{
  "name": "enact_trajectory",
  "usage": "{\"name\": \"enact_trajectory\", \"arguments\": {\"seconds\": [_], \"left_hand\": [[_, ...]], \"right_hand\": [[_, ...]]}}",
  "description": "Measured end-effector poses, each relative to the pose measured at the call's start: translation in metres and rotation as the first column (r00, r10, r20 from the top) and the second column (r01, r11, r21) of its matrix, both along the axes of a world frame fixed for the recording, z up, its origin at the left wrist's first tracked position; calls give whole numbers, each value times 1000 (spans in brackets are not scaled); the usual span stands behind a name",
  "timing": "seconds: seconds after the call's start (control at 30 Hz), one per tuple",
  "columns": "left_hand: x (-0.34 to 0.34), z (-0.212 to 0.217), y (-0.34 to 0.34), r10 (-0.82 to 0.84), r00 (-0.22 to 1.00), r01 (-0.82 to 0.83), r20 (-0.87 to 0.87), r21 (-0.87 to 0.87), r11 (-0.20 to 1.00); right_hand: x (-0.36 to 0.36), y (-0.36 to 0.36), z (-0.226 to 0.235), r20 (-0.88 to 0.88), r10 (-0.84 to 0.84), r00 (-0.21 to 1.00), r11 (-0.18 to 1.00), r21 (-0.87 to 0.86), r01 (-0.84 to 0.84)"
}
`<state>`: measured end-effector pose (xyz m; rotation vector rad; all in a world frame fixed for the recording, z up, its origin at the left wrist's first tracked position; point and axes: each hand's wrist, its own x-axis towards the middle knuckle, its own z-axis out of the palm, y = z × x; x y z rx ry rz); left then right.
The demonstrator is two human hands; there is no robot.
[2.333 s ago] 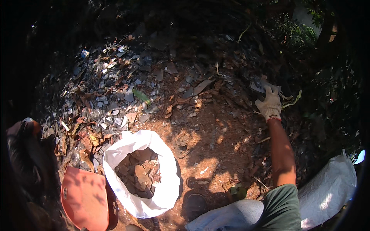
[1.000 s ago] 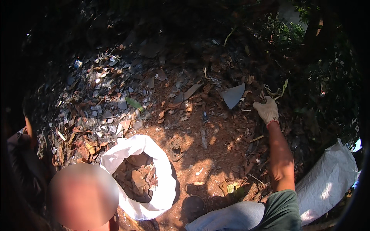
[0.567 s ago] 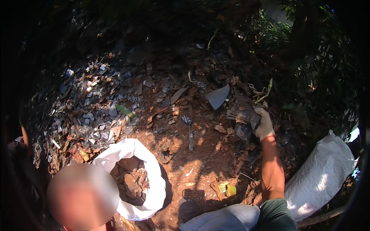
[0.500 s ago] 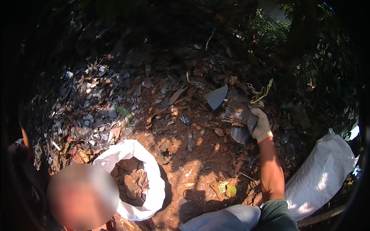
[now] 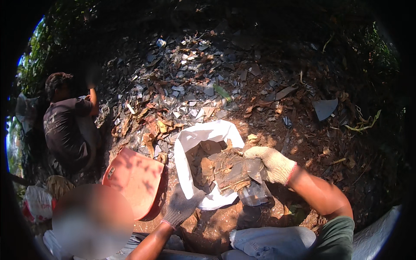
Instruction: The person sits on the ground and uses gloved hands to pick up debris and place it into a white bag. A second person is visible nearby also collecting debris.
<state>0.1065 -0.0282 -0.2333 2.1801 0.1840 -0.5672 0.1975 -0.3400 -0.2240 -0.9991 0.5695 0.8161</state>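
My right hand [image 5: 273, 164], in a cream knitted glove, grips a bunch of flat dark glass shards [image 5: 253, 169] mixed with dry leaves and twigs. It holds them over the right side of the mouth of a white woven sack [image 5: 184, 160]. A clear glass shard [image 5: 255, 193] hangs at the bottom of the bunch. In a grey glove, my left hand [image 5: 183, 204] grips the sack's near rim; its fingertips are partly hidden there. Brown flat pieces [image 5: 208, 147] lie inside the sack.
An orange plastic panel [image 5: 134, 180] leans left of the sack. A co-worker [image 5: 67, 123] crouches at the far left. Broken shards [image 5: 186, 93] and leaves cover the ground beyond, with a large grey shard [image 5: 325, 109] at right. Another white sack [image 5: 377, 234] stands at lower right.
My right hand has come from the ground at right to the sack, carrying shards and leaves. My left hand has come into view at the sack. The view has swung left.
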Motion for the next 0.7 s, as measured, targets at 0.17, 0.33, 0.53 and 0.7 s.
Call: {"name": "enact_trajectory", "arguments": {"seconds": [0.17, 0.33, 0.53, 0.7], "left_hand": [[-23, -1, 7, 103, 990, -101, 97, -23, 995], [-26, 13, 1, 98, 990, -106, 98, 73, 992], [-28, 6, 5, 102, 991, -108, 88, 72, 991], [-20, 14, 1, 94, 993, -101, 76, 101, 990]], "right_hand": [[8, 51, -19, 45, 123, 991, 991, -53, -121], [22, 81, -26, -82, 150, 985, 980, -121, -159], [25, 104, -88, 24, -15, 1000, 998, 66, 14], [0, 81, -94, 128, 734, 667, 626, -508, -592]]}}
